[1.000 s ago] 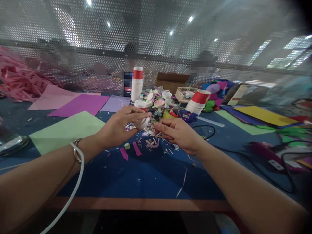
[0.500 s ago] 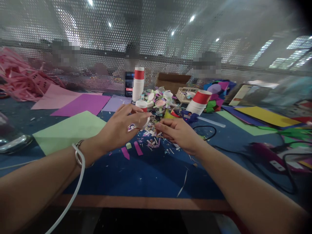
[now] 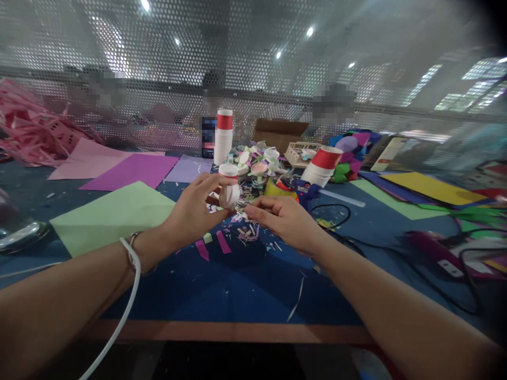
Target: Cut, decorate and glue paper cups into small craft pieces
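We've our L hand (image 3: pixel 194 203) half curled round a white cup-like piece (image 3: pixel 228 196), well back from the table's front edge (image 3: pixel 237 331); R hand (image 3: pixel 287 219) pinched just beside it, can't tell on what. Step's prob. close 2-hand work; next move likely needs a steady L hold.

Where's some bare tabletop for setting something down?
Mostly bare: the blue tabletop between magenta paper strips, thin white strip and front edge. Crowded: between and beyond the left hand and right hand, with paper scraps, stacked paper cups and a glue gun.
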{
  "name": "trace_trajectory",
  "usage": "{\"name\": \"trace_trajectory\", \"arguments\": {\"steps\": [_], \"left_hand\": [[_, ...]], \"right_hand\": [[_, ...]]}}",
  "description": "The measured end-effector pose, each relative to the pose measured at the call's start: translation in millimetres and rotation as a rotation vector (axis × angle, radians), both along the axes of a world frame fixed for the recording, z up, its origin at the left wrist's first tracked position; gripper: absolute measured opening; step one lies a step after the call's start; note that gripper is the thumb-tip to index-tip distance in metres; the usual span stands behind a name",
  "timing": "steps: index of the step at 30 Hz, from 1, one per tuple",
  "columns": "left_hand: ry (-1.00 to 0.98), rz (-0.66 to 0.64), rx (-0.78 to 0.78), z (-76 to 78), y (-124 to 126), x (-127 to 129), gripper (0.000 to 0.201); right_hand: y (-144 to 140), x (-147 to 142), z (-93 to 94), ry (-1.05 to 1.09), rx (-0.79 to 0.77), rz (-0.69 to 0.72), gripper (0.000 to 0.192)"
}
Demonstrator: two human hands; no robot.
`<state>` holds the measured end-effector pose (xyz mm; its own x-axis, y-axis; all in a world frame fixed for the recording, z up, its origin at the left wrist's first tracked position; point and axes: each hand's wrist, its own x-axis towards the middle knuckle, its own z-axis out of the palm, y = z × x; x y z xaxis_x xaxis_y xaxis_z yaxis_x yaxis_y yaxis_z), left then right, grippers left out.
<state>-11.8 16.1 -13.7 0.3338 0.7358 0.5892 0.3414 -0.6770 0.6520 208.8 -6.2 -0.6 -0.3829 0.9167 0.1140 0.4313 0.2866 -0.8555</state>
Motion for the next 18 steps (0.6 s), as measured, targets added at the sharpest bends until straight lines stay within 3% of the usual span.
{"name": "trace_trajectory", "arguments": {"steps": [18], "left_hand": [[-0.003,-0.015,-0.043,-1.7,1.3,-1.4,0.047]], "right_hand": [[-1.5,0.2,2.3,-0.054,0.094,0.014,0.046]]}}
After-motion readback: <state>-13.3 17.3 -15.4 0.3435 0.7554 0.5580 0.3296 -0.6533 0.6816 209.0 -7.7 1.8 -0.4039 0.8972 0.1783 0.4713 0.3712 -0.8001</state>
